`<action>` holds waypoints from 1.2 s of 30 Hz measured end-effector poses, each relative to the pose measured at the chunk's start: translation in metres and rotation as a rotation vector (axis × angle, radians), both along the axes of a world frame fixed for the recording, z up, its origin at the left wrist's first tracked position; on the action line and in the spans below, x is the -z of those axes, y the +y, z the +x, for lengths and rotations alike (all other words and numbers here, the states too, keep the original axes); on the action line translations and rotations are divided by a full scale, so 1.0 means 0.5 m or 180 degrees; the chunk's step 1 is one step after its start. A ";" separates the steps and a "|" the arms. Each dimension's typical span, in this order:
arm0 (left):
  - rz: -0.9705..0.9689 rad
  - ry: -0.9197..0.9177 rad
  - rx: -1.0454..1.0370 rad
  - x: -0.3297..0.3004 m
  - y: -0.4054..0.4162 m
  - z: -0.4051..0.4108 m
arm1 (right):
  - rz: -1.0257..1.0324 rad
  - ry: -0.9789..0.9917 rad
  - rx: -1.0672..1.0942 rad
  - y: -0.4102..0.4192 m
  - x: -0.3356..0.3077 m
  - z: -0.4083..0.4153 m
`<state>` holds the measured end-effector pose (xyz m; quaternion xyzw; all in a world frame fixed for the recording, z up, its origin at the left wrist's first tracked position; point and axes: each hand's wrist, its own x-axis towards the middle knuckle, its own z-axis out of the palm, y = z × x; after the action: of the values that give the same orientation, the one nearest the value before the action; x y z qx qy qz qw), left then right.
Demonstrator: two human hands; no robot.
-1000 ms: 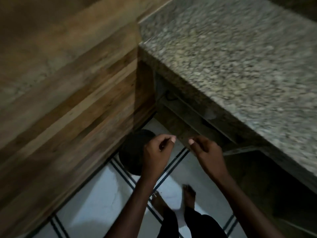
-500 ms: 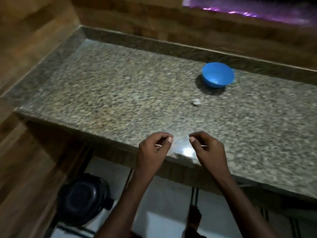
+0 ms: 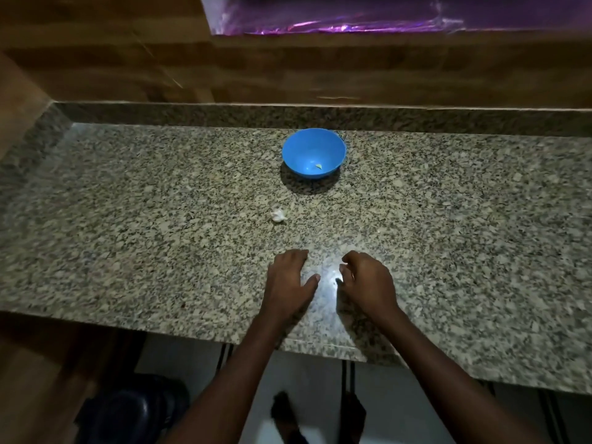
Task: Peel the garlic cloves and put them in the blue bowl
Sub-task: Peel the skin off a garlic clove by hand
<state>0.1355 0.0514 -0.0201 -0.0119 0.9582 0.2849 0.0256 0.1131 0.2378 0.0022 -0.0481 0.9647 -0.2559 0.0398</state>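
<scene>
A blue bowl (image 3: pixel 299 150) stands toward the back of the granite counter (image 3: pixel 160 219), with one small pale peeled clove (image 3: pixel 318 166) inside. A white unpeeled garlic piece (image 3: pixel 278 215) lies on the counter in front of the bowl, slightly left. My left hand (image 3: pixel 290 278) hovers or rests near the counter's front, fingers bent down and thumb out, holding nothing I can see. My right hand (image 3: pixel 368 280) is beside it, fingers loosely curled, with nothing visible in it. Both hands are well short of the garlic piece.
A wooden wall (image 3: pixel 288 72) rises behind the counter, with a shiny purple sheet (image 3: pixel 352 17) above. A wooden panel closes the left side. Below the counter's front edge are a dark round bin (image 3: pixel 128 411) and my feet on white floor tiles.
The view swung up from the floor and bin to the counter. My hands, pinched together before, have moved over the counter and loosened.
</scene>
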 end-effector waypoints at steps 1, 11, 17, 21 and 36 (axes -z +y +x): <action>-0.0187 0.0021 0.0053 0.003 0.004 -0.012 | 0.0037 0.0038 0.0038 0.004 0.008 -0.011; -0.0519 0.0589 0.0264 0.027 -0.016 -0.094 | 0.0021 0.0255 0.0448 -0.031 0.019 -0.224; -0.0106 0.0641 0.0324 0.029 -0.044 -0.121 | 0.0033 -0.0042 0.0466 -0.052 0.005 -0.275; 0.0139 0.0602 0.0302 0.024 -0.051 -0.135 | -0.0747 0.0259 0.0731 -0.086 -0.060 -0.327; 0.0742 0.0830 -0.0559 0.009 -0.056 -0.123 | -0.1046 0.0483 0.0699 -0.108 -0.121 -0.426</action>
<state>0.0742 0.0233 -0.0248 -0.0554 0.9091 0.3942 -0.1225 -0.0999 0.1839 0.0626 0.0322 0.9097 -0.4082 -0.0695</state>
